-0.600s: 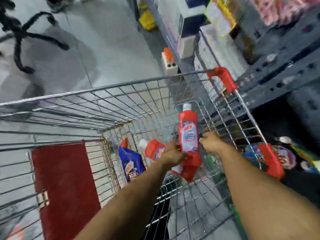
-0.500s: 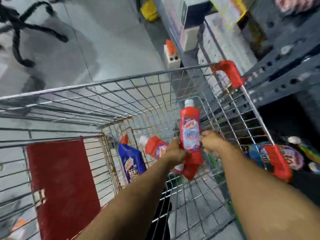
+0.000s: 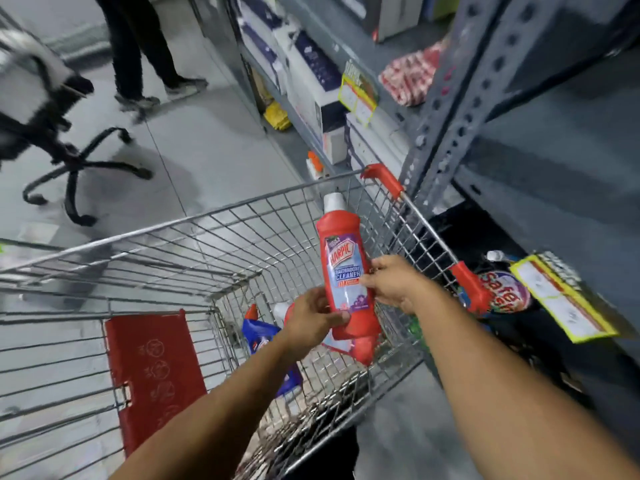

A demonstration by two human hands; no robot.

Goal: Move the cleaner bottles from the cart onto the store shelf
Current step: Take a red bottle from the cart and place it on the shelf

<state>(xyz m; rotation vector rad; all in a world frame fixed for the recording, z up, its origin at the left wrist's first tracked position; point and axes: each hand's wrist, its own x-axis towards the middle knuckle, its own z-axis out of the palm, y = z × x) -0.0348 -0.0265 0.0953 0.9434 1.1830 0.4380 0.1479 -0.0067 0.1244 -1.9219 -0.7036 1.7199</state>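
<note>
Both my hands are holding the red cleaner bottle (image 3: 346, 268) upright above the cart (image 3: 221, 244).

My left hand (image 3: 311, 318) is pinching its base, my right hand (image 3: 394, 284) its label edge at 3 o'clock; my forearm is hiding most of the blue bottle (image 3: 258, 337) below.

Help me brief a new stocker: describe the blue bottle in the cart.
Start at the wire cart and look down to its floor, beside the red flap. The blue bottle lies under the left hand; unlike the red bottles, its body is blue.
</note>
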